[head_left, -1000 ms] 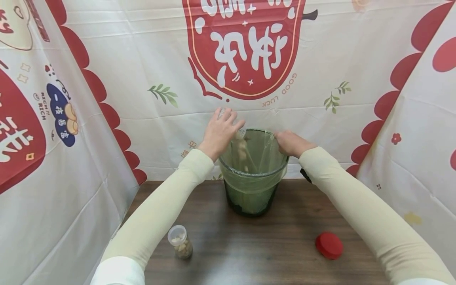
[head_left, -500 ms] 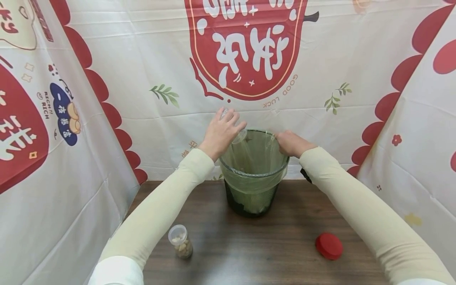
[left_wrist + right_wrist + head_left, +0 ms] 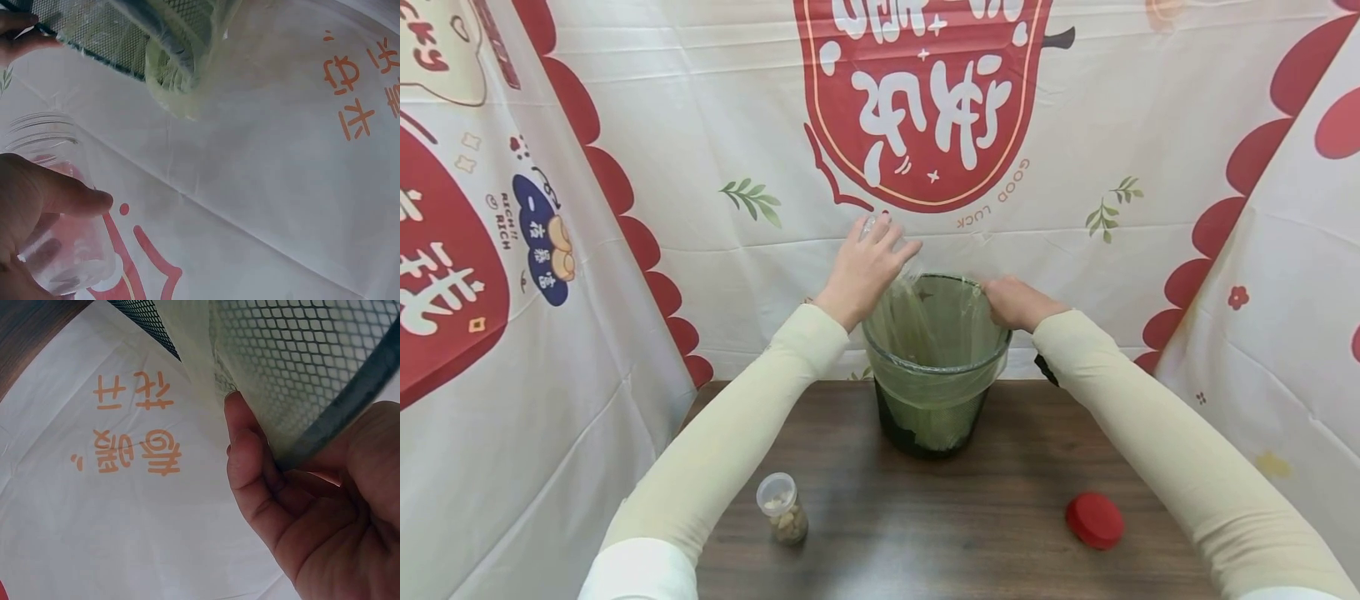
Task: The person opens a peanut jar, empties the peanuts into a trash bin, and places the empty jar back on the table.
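**Our jar [image 3: 87,250] tips toward the bin [image 3: 936,368]**

Our left hand [image 3: 862,271] holds the clear jar just above the middle of the head view, with its mouth leaning down to the bin. To do this well, we think the mouth should point inside the rim, so any bits fall in the bag [image 3: 936,392] and not on the bench [image 3: 925,533]. A soft shake may help if something sticks. In the left wrist view, at lower left, we see nothing inside the jar.

Our left fingers curl round the jar, only as wide as it is. Our right hand [image 3: 1017,303], right of center in the head view, has its fingers closed round the rim, with the bag caught there too. A firm grip should stop the bin tipping. A small jar [image 3: 784,510] of bits stands at lower left, and a red lid [image 3: 1095,520] lies at lower right.
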